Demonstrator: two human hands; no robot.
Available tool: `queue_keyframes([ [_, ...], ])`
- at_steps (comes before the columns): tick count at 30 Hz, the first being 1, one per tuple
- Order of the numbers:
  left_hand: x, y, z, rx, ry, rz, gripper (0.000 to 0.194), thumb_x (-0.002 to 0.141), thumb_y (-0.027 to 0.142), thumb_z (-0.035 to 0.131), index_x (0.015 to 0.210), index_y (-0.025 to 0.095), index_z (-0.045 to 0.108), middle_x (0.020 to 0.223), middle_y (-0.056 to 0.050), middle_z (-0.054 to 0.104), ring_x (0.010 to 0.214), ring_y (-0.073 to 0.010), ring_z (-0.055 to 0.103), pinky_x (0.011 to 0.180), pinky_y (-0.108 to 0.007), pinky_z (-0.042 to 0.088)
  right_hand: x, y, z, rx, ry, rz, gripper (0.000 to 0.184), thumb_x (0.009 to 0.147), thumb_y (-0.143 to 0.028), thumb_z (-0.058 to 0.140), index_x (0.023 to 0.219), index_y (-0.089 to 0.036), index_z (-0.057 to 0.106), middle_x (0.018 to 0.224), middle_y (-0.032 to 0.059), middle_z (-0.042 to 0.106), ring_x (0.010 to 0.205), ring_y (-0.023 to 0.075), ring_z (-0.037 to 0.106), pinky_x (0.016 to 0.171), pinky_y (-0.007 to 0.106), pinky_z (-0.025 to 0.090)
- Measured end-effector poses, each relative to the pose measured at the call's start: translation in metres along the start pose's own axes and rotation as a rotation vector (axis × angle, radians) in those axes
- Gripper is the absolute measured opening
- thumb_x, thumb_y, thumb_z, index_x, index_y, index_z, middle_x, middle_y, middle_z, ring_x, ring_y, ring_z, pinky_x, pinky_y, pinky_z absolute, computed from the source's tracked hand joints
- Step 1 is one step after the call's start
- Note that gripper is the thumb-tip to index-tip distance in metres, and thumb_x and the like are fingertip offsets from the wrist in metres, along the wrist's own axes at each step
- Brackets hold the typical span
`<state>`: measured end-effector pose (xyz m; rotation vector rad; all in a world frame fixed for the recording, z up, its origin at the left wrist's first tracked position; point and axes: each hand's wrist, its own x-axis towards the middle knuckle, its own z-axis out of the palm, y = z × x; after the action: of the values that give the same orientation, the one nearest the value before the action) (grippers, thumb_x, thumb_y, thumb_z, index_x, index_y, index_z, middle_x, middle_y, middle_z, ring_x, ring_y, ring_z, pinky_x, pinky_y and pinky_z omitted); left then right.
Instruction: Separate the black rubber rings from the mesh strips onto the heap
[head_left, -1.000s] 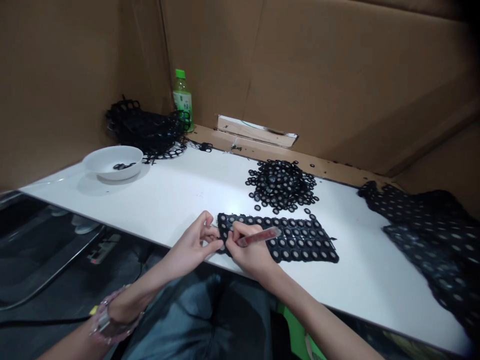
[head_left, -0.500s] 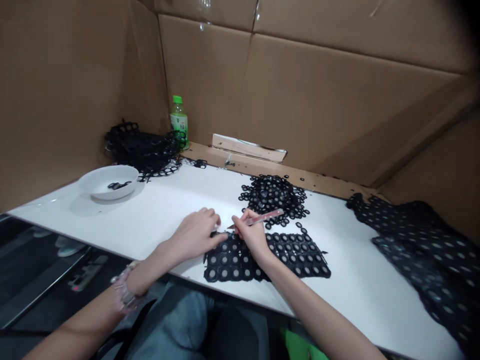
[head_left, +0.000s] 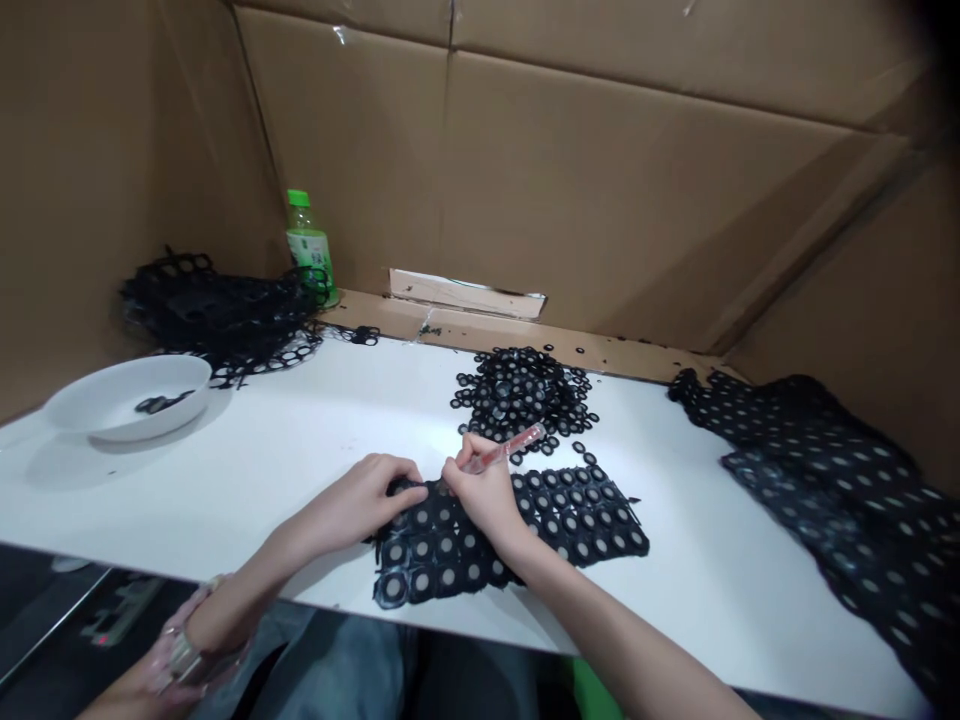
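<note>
Black openwork sheet of linked rings (head_left: 442, 550), each ring set with a grey disc, lying flat on a white table top (head_left: 225, 470), directly before the person, with its lower corner close to the table's front edge. Left hand (head_left: 360, 500): fingers held together and gently curved, pressing down on the sheet's upper left edge; nothing is pinched. Right hand (head_left: 484, 495): thumb and fingers pinched around a slim craft knife with a translucent red handle (head_left: 506, 447), which tilts up and away from the sheet; its tip is hidden beneath the fingers, at the sheet's top edge.

Handling (judged): the sheet looks light, soft and floppy, likely to slide or curl on the smooth top unless pinned flat. The thin links between rings appear the weakest part, so a broad flat press near the edge seems safer than lifting by a single ring.

Also shown: a heap of loose black rings (head_left: 517, 392) just beyond the sheet; a shallow white bowl (head_left: 127, 397) holding a few black rings (head_left: 160, 403); a tangled mass of black mesh (head_left: 210, 310) beside a green-capped plastic bottle (head_left: 307, 243); a large draped dotted black sheet (head_left: 817, 470) at right; brown cardboard walls (head_left: 600, 170) behind — enclosing the table on three sides.
</note>
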<state>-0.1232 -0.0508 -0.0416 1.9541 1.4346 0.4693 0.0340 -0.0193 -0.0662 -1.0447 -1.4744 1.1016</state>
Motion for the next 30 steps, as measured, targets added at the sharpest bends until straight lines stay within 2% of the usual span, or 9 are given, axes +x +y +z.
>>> queue_keyframes([
  [9,0.000,-0.006,0.006,-0.028,0.050,-0.021,0.030,0.082,0.039,0.043,0.074,0.017,0.061,0.070,0.001,0.061,0.069,-0.0159,0.053,0.065,-0.024,0.036,0.001,-0.001,-0.001,-0.103,-0.031,-0.071,0.023,0.061,-0.011,0.049,0.050,-0.021,0.032,0.046,-0.0073,0.033,0.046,0.0094,0.035,0.047,0.022,0.027],
  [15,-0.002,-0.007,0.006,-0.203,0.050,0.042,0.030,0.083,0.038,0.043,0.076,0.016,0.061,0.074,-0.001,0.061,0.072,-0.0165,0.052,0.067,-0.025,0.037,-0.002,-0.002,0.003,-0.179,-0.112,-0.168,0.025,0.062,-0.010,0.047,0.049,-0.021,0.029,0.045,-0.0068,0.030,0.045,0.0091,0.031,0.046,0.022,0.024],
  [17,-0.003,-0.007,0.006,-0.248,0.043,0.053,0.030,0.084,0.039,0.043,0.075,0.016,0.060,0.073,-0.001,0.059,0.071,-0.0159,0.050,0.066,-0.025,0.036,-0.001,-0.001,0.003,-0.151,-0.110,-0.144,0.025,0.062,-0.010,0.047,0.048,-0.021,0.030,0.045,-0.0071,0.031,0.044,0.0087,0.031,0.045,0.022,0.025],
  [21,-0.004,-0.003,0.008,-0.277,0.052,0.008,0.031,0.085,0.040,0.038,0.070,0.016,0.051,0.066,0.002,0.050,0.065,-0.0133,0.045,0.061,-0.024,0.034,0.002,-0.005,-0.004,0.106,-0.067,0.055,0.024,0.062,-0.014,0.051,0.051,-0.022,0.031,0.041,-0.0083,0.038,0.039,0.0090,0.040,0.042,0.021,0.029],
  [23,-0.004,-0.001,0.009,-0.282,0.040,-0.005,0.027,0.084,0.038,0.040,0.070,0.017,0.047,0.065,0.003,0.047,0.064,-0.0126,0.044,0.060,-0.023,0.034,0.001,-0.007,-0.008,0.189,-0.072,0.104,0.025,0.063,-0.015,0.052,0.052,-0.022,0.031,0.039,-0.0087,0.040,0.037,0.0093,0.042,0.040,0.020,0.029],
  [27,-0.004,-0.002,0.011,-0.277,-0.038,0.043,0.018,0.073,0.030,0.058,0.076,0.018,0.045,0.072,0.004,0.050,0.071,-0.0143,0.049,0.065,-0.024,0.037,-0.005,-0.009,-0.011,0.101,-0.165,0.080,0.026,0.063,-0.014,0.052,0.049,-0.022,0.032,0.039,-0.0080,0.039,0.036,0.0095,0.042,0.040,0.021,0.029],
  [30,-0.003,-0.006,0.011,-0.295,-0.036,0.053,0.017,0.073,0.029,0.058,0.079,0.018,0.047,0.076,0.002,0.053,0.075,-0.0160,0.052,0.069,-0.026,0.038,-0.009,-0.006,-0.011,0.001,-0.205,0.015,0.026,0.063,-0.013,0.052,0.048,-0.021,0.033,0.040,-0.0072,0.038,0.039,0.0091,0.040,0.043,0.022,0.029],
])
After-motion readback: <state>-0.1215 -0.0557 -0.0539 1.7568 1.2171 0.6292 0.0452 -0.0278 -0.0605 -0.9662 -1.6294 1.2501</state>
